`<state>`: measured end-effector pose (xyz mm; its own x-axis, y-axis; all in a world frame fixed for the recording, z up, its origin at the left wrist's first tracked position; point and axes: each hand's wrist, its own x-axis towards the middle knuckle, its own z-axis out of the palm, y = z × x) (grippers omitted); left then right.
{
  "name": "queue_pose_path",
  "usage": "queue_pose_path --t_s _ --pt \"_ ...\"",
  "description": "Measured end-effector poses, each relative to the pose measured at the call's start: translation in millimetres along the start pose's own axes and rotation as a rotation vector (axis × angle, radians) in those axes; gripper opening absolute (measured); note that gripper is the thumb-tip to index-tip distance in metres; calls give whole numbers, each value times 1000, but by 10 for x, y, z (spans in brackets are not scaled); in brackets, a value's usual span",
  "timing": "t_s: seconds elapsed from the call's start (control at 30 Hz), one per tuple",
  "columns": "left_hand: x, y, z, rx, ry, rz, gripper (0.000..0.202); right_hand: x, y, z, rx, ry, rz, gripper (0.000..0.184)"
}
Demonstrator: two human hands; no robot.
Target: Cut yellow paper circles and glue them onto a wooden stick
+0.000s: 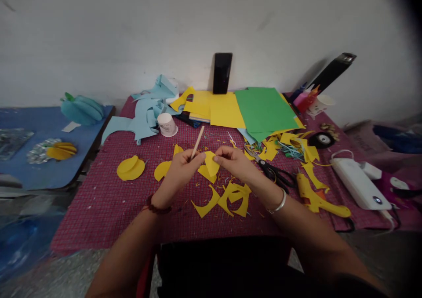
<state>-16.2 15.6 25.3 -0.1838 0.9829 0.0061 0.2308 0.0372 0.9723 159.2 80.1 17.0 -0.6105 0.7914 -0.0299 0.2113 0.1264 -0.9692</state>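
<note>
Above the middle of the table, my left hand [185, 168] is closed around a thin light-wood stick [198, 139] that points up and away. Its thumb and finger also reach the left edge of a small yellow paper piece [211, 161]. From the other side my right hand [232, 161] pinches the right edge of that same paper. Yellow cut-outs lie beneath. Left of my hands rests a pile of yellow paper discs [131, 168]. Curved yellow paper offcuts [207, 203] are scattered nearer to me. Black-handled scissors [277, 172] lie beside my right forearm.
A yellow glue gun [318, 197] and a white power bank [361, 181] lie at the right. Green sheets [268, 111], yellow sheets [227, 111], blue paper scraps [145, 120] and a paper cup [167, 125] are farther back. A phone [222, 73] leans on the wall.
</note>
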Motion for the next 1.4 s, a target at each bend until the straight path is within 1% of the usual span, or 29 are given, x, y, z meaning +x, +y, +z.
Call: queue_pose_path --t_s 0.07,0.13,0.23,0.4,0.63,0.73,0.83,0.87,0.93,1.03,1.1,1.2,1.3,1.4 --pt "38 -105 -67 -5 38 2 27 80 103 -45 -58 -75 7 19" --pt "63 -190 -134 49 70 6 23 137 193 -86 -136 -157 6 18" --pt "72 -259 -184 189 63 39 21 184 257 -99 -253 -203 -7 15" --pt "50 -246 -157 325 44 92 18 224 229 -4 -367 -247 14 15" --pt "28 -219 -151 426 49 54 19 248 227 56 -445 -272 43 15" --pt "46 -240 -158 476 0 57 22 245 228 49 -451 -282 59 15" --pt "36 -230 -192 576 -106 87 34 248 244 39 -451 -286 62 15" --pt "10 -212 -210 602 -130 97 36 251 253 36 -447 -286 62 15" --pt "-93 -163 -250 652 -136 112 37 256 272 32 -435 -279 55 14" --pt "-358 -115 -300 801 -118 103 36 261 287 33 -431 -269 27 13" --pt "-552 -134 -325 927 -125 58 35 261 285 38 -445 -266 15 13" --pt "-759 -217 -356 1031 -74 2 35 257 274 47 -463 -270 16 14" --pt "-826 -296 -372 1070 -24 -29 35 253 265 55 -494 -273 14 12" --pt "-823 -349 -360 1063 -15 -30 35 254 269 72 -537 -263 -2 11"
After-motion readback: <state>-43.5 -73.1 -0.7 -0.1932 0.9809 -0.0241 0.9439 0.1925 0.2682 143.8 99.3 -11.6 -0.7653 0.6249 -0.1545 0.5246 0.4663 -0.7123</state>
